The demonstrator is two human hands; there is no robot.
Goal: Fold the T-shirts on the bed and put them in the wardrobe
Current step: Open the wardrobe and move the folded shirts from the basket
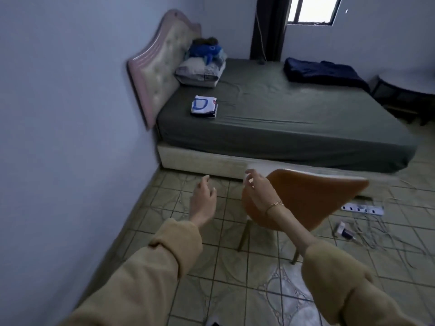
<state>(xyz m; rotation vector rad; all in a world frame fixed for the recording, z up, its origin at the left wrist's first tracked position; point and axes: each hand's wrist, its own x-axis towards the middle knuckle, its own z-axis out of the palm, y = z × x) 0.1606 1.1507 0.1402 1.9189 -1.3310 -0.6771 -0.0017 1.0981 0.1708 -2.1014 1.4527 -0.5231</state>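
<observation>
**Both hands empty, folded shirts sitting on the bed**

The person stands on the tiled floor (219, 262) a little way back from the bed (282, 128), with both arms stretched forward in tan sleeves. The left hand (203, 200) hangs in the air with its fingers loosely spread and relaxed, holding nothing. The right hand (256, 187) is the same deal: fingers slack and a bit curled, nothing in them, and there's a thin gold bracelet (275, 204) on that wrist. It hovers in front of the orange chair (313, 196), which stands between the person and the bed; whether it's touching the chair back is hard to say from this angle.

The task stuff: a small stack of folded T-shirts (204, 107) lies on the grey-green sheet on the left part of the mattress, near the headboard (160, 74). The top one is white with a big blue letter print. It's well apart from both hands.

Further back against the headboard there's a pillow (200, 72) with a bundle of blue fabric (207, 51) piled on top. A dark navy folded blanket (322, 72) sits at the far right side of the bed. On the floor to the right of the chair lies a white power strip (362, 210) with a tangle of cables nearby. A window (313, 9) shows at the top.
</observation>
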